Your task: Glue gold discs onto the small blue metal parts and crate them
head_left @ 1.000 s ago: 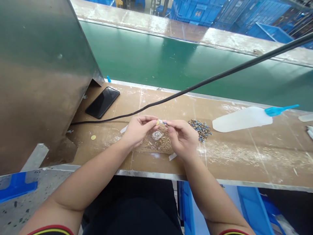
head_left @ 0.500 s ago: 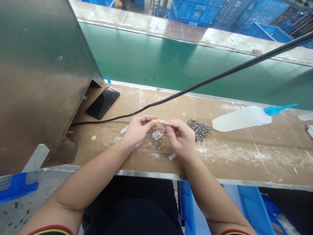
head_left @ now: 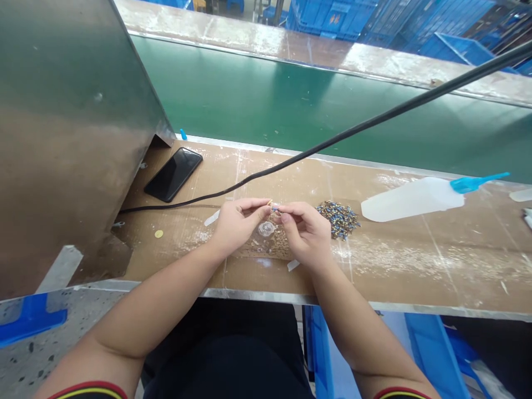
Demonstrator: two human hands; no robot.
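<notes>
My left hand (head_left: 236,224) is closed in a pinch on a small yellowish piece (head_left: 270,203), mostly covered by the fingertips. Against it, the fingers of my right hand (head_left: 308,231) pinch a small blue part (head_left: 275,209), too small to name exactly. The fingertips of both hands nearly meet. Just below them a clear round plastic piece (head_left: 266,229) sits on the cardboard, with many tiny light bits around it. Right of my right hand lies a pile of small blue and gold parts (head_left: 338,219).
A black phone (head_left: 173,174) and a yellow disc (head_left: 158,234) lie to the left, beside a metal housing (head_left: 75,144). A black cable (head_left: 332,138) slants across the cardboard-covered bench (head_left: 394,277). A white squeeze bottle (head_left: 409,200) lies right. Beyond runs a green belt (head_left: 233,88).
My left fingertips have shifted slightly right, closer to the right hand's, and now cover more of the yellowish piece. The view has shifted slightly; other things stay in place.
</notes>
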